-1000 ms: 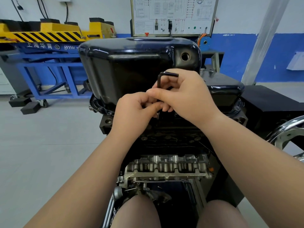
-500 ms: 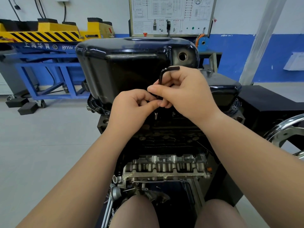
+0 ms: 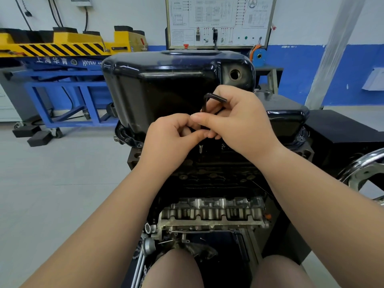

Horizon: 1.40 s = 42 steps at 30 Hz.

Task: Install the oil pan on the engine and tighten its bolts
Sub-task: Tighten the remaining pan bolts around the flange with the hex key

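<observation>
The glossy black oil pan [image 3: 166,84] sits upside-up on the inverted engine [image 3: 209,179] in front of me. My right hand [image 3: 234,121] grips a black L-shaped hex key [image 3: 209,98] held upright against the pan's near side. My left hand [image 3: 168,140] pinches the key's lower shaft, fingers curled beside the right thumb. A small silver bolt [image 3: 200,148] hangs on the key's tip just below both hands, over the pan's flange [image 3: 128,140].
A blue and yellow lift stand [image 3: 62,65] stands at the back left. A wiring diagram board [image 3: 220,19] hangs behind the pan. A black box [image 3: 342,134] and a chrome wheel [image 3: 361,173] lie at the right. My knees [image 3: 172,269] are below the engine.
The hex key's short arm has swung round from pointing right and level to slanting down to the right. Both hands stay clasped on the key at the same spot.
</observation>
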Available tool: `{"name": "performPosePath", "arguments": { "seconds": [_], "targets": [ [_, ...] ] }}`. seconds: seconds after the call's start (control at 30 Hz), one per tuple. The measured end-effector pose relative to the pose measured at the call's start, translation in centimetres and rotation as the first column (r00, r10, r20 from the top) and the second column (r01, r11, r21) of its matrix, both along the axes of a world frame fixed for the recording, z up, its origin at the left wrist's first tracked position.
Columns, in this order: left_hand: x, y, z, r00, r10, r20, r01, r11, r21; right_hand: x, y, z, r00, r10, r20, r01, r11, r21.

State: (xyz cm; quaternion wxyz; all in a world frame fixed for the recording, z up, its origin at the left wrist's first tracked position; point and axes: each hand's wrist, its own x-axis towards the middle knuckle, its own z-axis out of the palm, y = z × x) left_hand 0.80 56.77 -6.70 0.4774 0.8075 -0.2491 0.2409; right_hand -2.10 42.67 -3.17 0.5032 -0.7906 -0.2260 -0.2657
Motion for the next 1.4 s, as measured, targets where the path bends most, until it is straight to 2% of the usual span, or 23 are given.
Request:
{"name": "performPosePath", "arguments": {
  "seconds": [0.2, 0.47, 0.67, 0.9, 1.1, 1.27, 1.4],
  "targets": [
    [-0.36, 0.14, 0.02, 0.999, -0.038, -0.011, 0.039, 0.999, 0.02, -0.33, -0.63, 0.19, 0.987, 0.136, -0.091, -0.141, 0.989, -0.049],
    [-0.46, -0.22, -0.09, 1.0, 0.005, 0.019, -0.004, 0.999, -0.04, -0.09, -0.28, -0.08, 1.0, -0.021, 0.009, 0.021, 0.999, -0.024],
    [-0.52, 0.07, 0.1, 0.999, -0.033, -0.026, 0.034, 0.999, 0.019, -0.42, -0.77, 0.16, 0.986, 0.141, -0.085, -0.144, 0.989, -0.02],
    [-0.83, -0.14, -0.24, 0.999, -0.035, -0.022, 0.033, 0.997, -0.072, -0.25, -0.34, -0.12, 1.0, 0.011, -0.006, -0.011, 1.0, -0.01],
    [-0.46, 0.14, -0.1, 0.998, -0.061, -0.036, 0.059, 0.997, -0.042, -0.5, -0.6, 0.14, 0.984, 0.152, -0.097, -0.158, 0.986, -0.05],
    [-0.57, 0.04, -0.12, 0.99, -0.121, -0.07, 0.117, 0.991, -0.057, -0.24, -0.54, 0.27, 0.998, 0.052, -0.045, -0.054, 0.998, -0.039],
    [-0.55, -0.07, -0.3, 0.995, -0.089, -0.055, 0.084, 0.993, -0.084, -0.22, -0.21, -0.18, 1.0, 0.016, -0.01, -0.016, 0.999, -0.046]
  ]
}}
